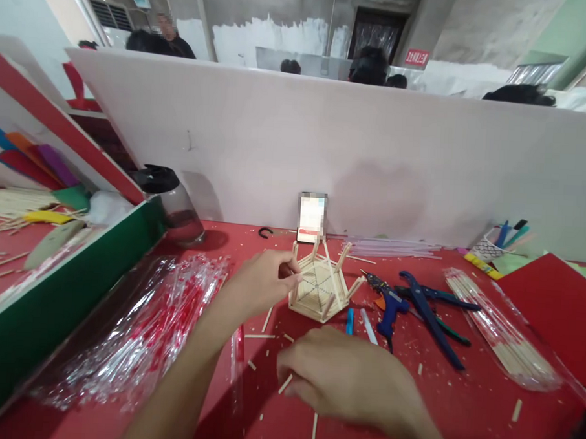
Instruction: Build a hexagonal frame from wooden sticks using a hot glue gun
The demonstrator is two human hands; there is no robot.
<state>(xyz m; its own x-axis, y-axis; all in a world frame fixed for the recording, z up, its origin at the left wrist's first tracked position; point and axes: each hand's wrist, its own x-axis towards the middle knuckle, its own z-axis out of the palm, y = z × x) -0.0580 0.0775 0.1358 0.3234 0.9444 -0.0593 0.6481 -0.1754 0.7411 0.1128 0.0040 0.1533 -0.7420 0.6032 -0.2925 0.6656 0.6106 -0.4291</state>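
Observation:
A six-sided basket-like frame of thin wooden sticks (336, 283) stands on the red tabletop, with short posts rising from its corners and dark lines across its floor. My left hand (266, 280) has its thumb and forefinger curled onto the frame's left side, by a corner post. Nearer to me, my right hand (337, 373) is closed, and a short wooden stick piece (286, 383) pokes out between its thumb and fingers. Most of that hand's fingertips are hidden beneath it. A blue glue gun (390, 311) lies right of the frame, next to blue-handled pliers (431, 322).
A lit phone (311, 218) leans on the white partition (257, 140) behind the frame. Plastic wrappers (172, 311) and a jug (177, 205) lie left. Bagged sticks (502, 332), a red sheet (556, 308) and a pen holder (489, 244) are right. Stick scraps dot the table.

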